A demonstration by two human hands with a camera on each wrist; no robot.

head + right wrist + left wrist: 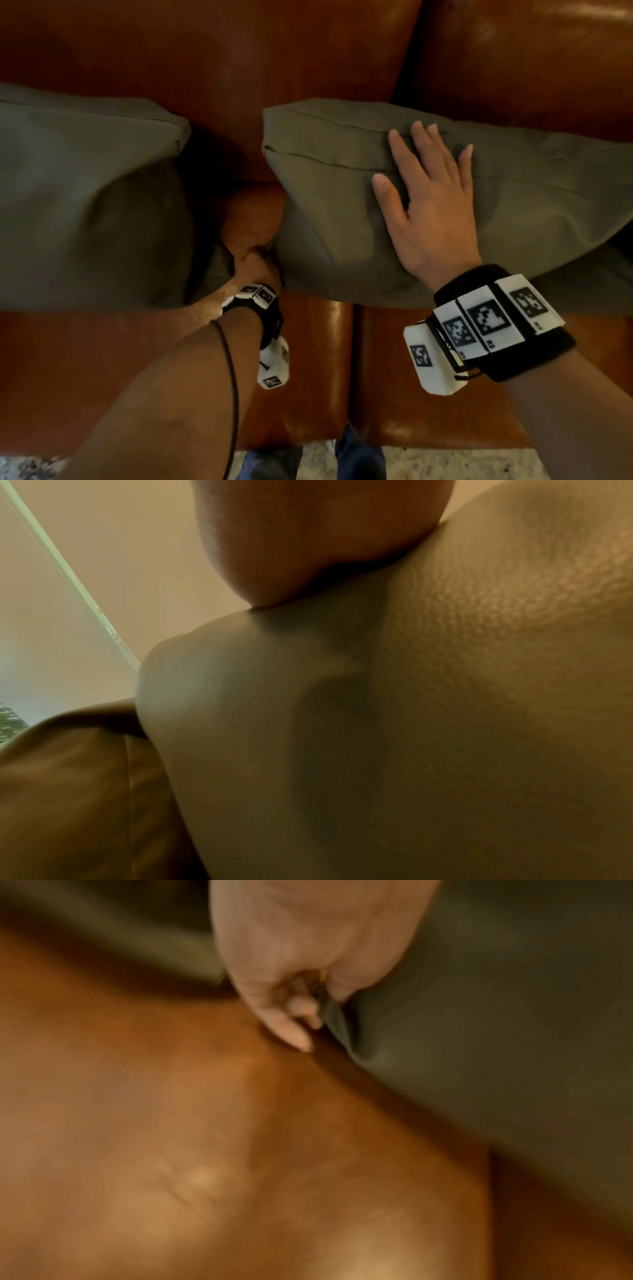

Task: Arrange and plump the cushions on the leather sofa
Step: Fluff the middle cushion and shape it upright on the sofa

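Pressing flat on the right cushion [342, 212], the right hand [431, 205] lies with its fingers spread and straight across the upper face, near the seam along the cushion's far edge. The left hand [255, 265] reaches into the gap between the two cushions and pinches the near left corner of that same cushion; the left wrist view shows its fingers [298, 1007] curled round a fold of the olive fabric. So one hand clamps cloth and the other rests open on it.

Both olive cushions stand on the seat of the leather sofa [308, 359] and lean toward its back. The left cushion [85, 205] sits apart from the right one, with bare leather showing between them, and its face carries a deep hollow, so it looks unplumped or only partly done. The right cushion slumps forward over the seat and its right end sags lower than its left.

By my reading the task is in its middle: the cushions are roughly in place, yet the right one is only now being shaped, and the left one probably needs smoothing. Whether more cushions lie outside the views I cannot tell.
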